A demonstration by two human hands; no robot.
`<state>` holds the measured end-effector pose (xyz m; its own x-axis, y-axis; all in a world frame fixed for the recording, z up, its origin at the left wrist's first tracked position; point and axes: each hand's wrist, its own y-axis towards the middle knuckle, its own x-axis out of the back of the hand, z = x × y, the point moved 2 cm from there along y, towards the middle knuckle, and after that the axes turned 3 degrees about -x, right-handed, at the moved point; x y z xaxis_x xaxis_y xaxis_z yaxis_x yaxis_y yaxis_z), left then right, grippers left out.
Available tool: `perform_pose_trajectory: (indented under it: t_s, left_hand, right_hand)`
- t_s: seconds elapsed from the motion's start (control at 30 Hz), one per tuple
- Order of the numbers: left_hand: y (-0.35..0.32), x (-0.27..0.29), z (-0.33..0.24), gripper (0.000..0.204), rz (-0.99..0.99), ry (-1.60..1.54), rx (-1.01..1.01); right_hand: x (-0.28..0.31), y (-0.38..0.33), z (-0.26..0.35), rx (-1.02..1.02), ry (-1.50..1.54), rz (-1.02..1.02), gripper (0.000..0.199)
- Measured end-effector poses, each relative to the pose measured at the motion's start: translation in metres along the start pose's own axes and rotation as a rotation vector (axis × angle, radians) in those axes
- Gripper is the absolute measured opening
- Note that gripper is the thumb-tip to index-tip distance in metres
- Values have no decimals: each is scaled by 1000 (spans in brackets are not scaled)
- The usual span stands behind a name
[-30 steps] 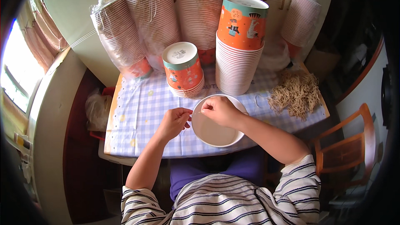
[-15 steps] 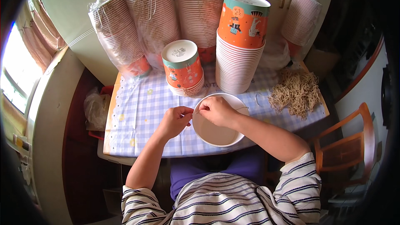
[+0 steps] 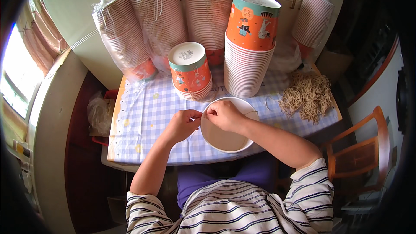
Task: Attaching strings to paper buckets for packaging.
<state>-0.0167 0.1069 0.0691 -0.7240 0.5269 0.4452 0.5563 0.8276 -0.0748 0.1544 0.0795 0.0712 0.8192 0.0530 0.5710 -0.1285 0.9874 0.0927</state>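
A paper bucket (image 3: pixel 225 137), white inside, stands mouth up at the table's near edge. My right hand (image 3: pixel 224 115) reaches over its mouth, with thumb and fingertips pinched together at the inner left wall. A thin twine cord (image 3: pixel 255 112) shows at the bucket's right rim and runs behind my right hand. Outside the left rim is my left hand (image 3: pixel 184 124), its thumb and forefinger drawn together against the bucket's wall. What lies between those left fingertips is too small to make out.
Behind the bucket stand a short stack of upturned orange-and-green buckets (image 3: pixel 190 71) and a taller stack (image 3: pixel 249 56). Plastic-wrapped bucket stacks (image 3: pixel 121 34) line the back. A heap of twine cords (image 3: pixel 307 97) lies at the right on the checked tablecloth (image 3: pixel 145 123). A wooden chair (image 3: pixel 357 147) stands right.
My fingers have shifted only slightly at the bucket's left rim. The bit of cord that showed between my hands is now hardly visible. The bucket stays in place.
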Motion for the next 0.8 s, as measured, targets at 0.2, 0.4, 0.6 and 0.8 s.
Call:
perform_pose_trajectory:
  t_s: [0.2, 0.4, 0.6, 0.8]
  left_hand:
    - [5, 1, 6, 22, 38, 35, -33]
    - [-6, 3, -12, 15, -7, 277, -160]
    - [-19, -5, 16, 17, 223, -359, 57]
    - [-49, -30, 34, 9, 300, -927, 169]
  right_hand:
    - [-3, 1, 0, -29, 4, 27, 11]
    - [-2, -3, -1, -31, 35, 92, 13]
    - [13, -33, 14, -260, 81, 360, 53]
    - [23, -73, 51, -11, -365, 457, 53]
